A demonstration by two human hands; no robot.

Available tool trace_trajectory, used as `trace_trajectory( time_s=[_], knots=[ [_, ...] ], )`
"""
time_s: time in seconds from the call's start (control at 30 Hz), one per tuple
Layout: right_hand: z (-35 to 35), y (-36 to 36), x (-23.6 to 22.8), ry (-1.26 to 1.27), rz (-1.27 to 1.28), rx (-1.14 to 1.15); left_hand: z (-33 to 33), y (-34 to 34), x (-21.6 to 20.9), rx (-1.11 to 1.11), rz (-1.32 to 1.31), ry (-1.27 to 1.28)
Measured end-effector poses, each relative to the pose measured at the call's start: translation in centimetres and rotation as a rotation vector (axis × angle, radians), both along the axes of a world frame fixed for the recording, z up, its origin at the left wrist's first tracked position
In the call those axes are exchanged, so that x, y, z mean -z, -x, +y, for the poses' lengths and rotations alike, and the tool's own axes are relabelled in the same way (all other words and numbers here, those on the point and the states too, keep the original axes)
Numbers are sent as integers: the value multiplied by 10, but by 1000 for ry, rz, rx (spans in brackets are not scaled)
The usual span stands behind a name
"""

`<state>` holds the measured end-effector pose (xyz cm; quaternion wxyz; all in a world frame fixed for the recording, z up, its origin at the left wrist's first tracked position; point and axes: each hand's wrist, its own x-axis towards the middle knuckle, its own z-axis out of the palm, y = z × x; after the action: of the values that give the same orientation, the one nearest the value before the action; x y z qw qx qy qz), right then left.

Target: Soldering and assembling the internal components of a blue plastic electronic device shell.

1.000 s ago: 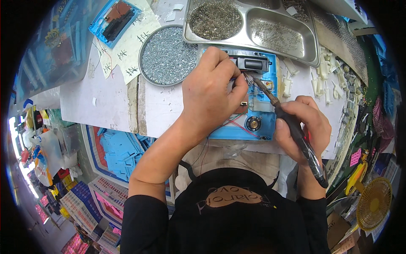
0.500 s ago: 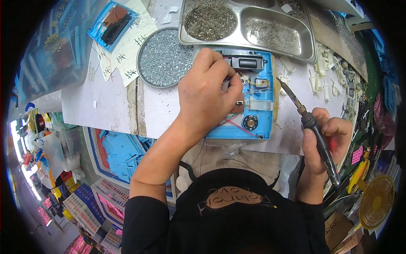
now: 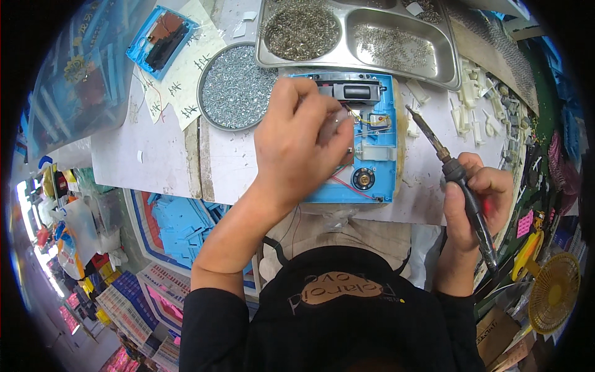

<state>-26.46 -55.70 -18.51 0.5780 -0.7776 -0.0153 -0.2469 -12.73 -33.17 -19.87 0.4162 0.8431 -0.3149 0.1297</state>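
In my right hand (image 3: 480,204) is a black-handled soldering iron (image 3: 462,177), its bare metal tip (image 3: 416,115) pointing up and left, just right of the blue plastic housing (image 3: 387,158) and apart from it. My left hand (image 3: 297,139) is over the housing's left part with fingers curled and thumb bent toward them; what they hold, if anything, I cannot make out. Inside the housing are a black and grey mechanism (image 3: 356,93), a small motor (image 3: 379,121) with yellow wires, a white plastic part (image 3: 378,152), and a round speaker (image 3: 363,179) with red wires.
Behind the housing stands a steel compartment tray (image 3: 455,68) with small metal parts. A round dish of screws (image 3: 238,87) is at its left. Another blue housing (image 3: 161,40) lies on paper at the far left. White plastic pieces (image 3: 477,111) are scattered to the right; a yellow fan (image 3: 555,291) is lower right.
My left hand has shifted slightly left, and its fingers have loosened a little from the wires. The soldering iron has barely moved.
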Motion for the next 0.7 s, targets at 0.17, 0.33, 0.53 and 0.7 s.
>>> trace_trajectory(
  time_s=[0.17, 0.33, 0.53, 0.7],
  knots=[
    [-1, 1, -9, 0, 68, 55, -12, 9, -9, 231, -2, -202],
    [-4, 4, -2, -27, 3, 118, -14, 2, -8, 286, 25, -104],
    [26, -27, 0, -227, 116, -18, -2, 5, -13, 264, 525, 11],
    [49, -61, 13, -135, 125, -65, 0, -1, -8, 250, 674, 84]
  ],
)
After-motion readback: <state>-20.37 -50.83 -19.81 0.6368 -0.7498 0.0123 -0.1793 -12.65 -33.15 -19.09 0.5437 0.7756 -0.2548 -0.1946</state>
